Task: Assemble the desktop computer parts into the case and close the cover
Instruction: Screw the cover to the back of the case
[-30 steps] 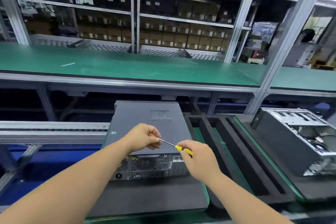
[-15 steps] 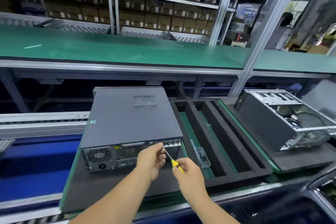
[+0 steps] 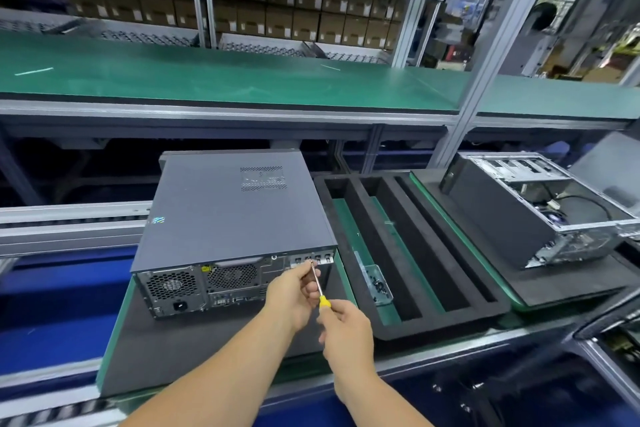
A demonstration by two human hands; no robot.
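Note:
A dark grey desktop case [image 3: 228,211] lies flat on a black foam pad [image 3: 194,343], its cover on and its rear panel with fans and ports facing me. My right hand [image 3: 346,333] grips the yellow handle of a small screwdriver [image 3: 317,282]. The metal tip points up at the rear panel's upper right, by the expansion slots. My left hand [image 3: 292,295] pinches the shaft just below the tip.
A black foam tray [image 3: 415,319] with long slots sits right of the case, and a clear box of screws [image 3: 377,284] lies in one slot. Farther right an open case [image 3: 540,208] shows its metal frame and cables. A green shelf [image 3: 221,80] runs across behind.
The view has tilted down and closed in. Both hands have carried the screwdriver forward, so its tip now stands at the case's rear upper right.

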